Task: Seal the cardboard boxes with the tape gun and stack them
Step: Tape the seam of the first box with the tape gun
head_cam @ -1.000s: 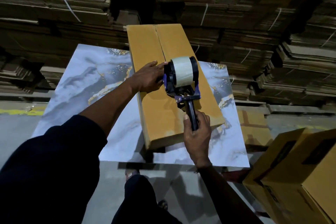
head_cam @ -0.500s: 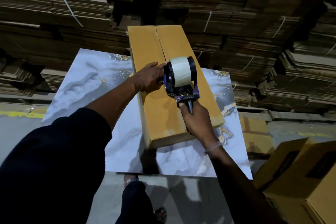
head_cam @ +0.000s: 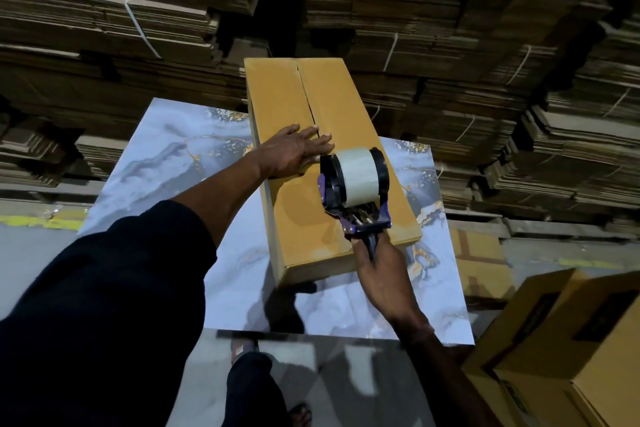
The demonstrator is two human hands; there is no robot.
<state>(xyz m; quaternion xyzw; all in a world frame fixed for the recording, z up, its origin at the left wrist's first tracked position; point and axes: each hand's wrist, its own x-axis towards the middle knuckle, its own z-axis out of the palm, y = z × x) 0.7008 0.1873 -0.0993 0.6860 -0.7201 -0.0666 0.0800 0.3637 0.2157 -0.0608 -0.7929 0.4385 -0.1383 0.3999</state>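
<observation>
Left hand (head_cam: 294, 151) lies flat, fingers straight, pressing down on the top flaps of the long cardboard box (head_cam: 346, 107) across its centre seam. Right hand (head_cam: 375, 262) is wrapped round the handle of the tape gun (head_cam: 355, 189), which sits over the near half of the lid. Whether the gun touches the cardboard cannot be told. The seam beyond the left hand is open and bare — no tape visible there. The box rests lengthwise on the marble-patterned bench (head_cam: 166, 163). Judgement: sealing of this box is at an early stage; stacking is not yet done. Other brown boxes (head_cam: 568, 343) stand at lower right — their state is unclear.
</observation>
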